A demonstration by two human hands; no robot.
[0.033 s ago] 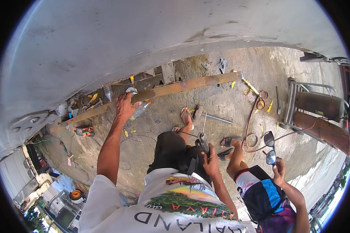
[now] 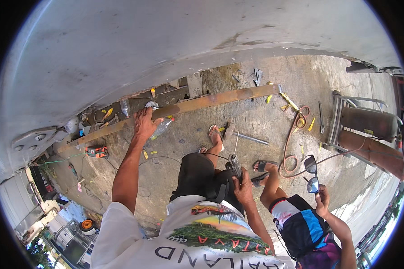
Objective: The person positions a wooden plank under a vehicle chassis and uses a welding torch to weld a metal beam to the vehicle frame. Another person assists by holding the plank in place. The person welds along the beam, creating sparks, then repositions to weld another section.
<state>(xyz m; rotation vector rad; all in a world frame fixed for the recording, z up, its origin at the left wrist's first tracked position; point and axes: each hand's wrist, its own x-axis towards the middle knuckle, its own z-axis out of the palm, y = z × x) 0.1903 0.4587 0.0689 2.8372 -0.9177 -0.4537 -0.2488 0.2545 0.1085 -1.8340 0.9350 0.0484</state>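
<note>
A long, rust-brown metal bar [image 2: 220,97] stretches across in front of me, beside a large grey panel. My left hand [image 2: 143,124] is closed over its upper edge, left of the middle, with the thumb on the near side. In front of my black shorts, my right hand [image 2: 243,187] grips a welding electrode holder [image 2: 234,164]. A thin rod [image 2: 236,142] points away from its jaws, and a dark cable leads off to the left. To my right, a co-worker's hand [image 2: 322,201] holds dark sunglasses [image 2: 313,184].
On the concrete lie a hammer [image 2: 251,138], a plastic bottle [image 2: 161,128], an orange-and-black tool [image 2: 97,152] and a wrench [image 2: 321,117]. A reddish hose [image 2: 284,148] loops near the co-worker's feet. Gas cylinders [image 2: 368,145] rest on a cart at right. The grey panel [image 2: 166,40] overhangs the far side.
The co-worker's hand and the sunglasses have shifted slightly toward the lower edge. Both my hands keep their holds in the same places.
</note>
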